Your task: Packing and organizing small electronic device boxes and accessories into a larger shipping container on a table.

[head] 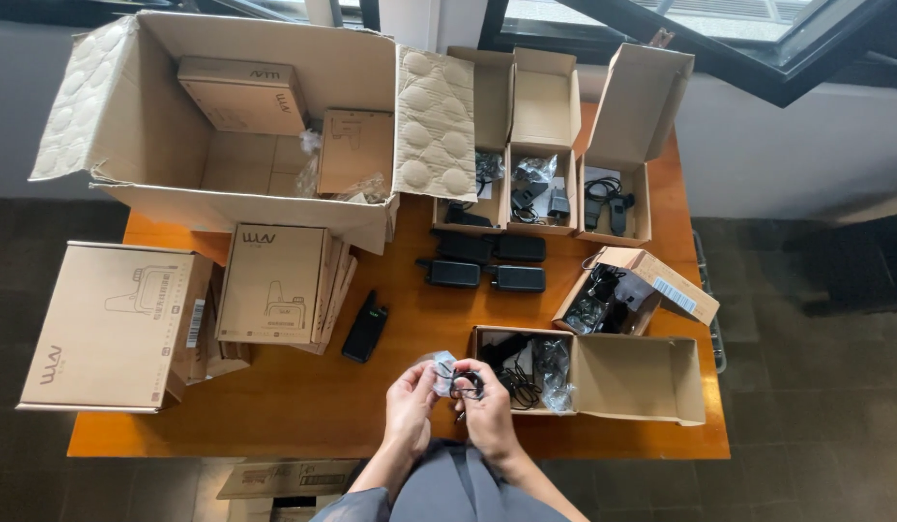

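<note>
Pinching coiled black cord (465,385) | left hand (411,406), right hand (489,411) fingers clenched on it (above table edge)

Worktop (303,406) showing orange-brown wood; cartons (115,324) showing plain tan; radios (366,327) showing black; cord (465,385) showing black; floor (816,387) showing dark grey.

Both hands (448,401) together, fingers curled

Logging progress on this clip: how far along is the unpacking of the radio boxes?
Done: four black radios lie unpacked mid-table, and three small boxes stand open behind them. In hand: left hand and right hand hold a bagged black cord. Left: closed boxes remain stacked.
</note>
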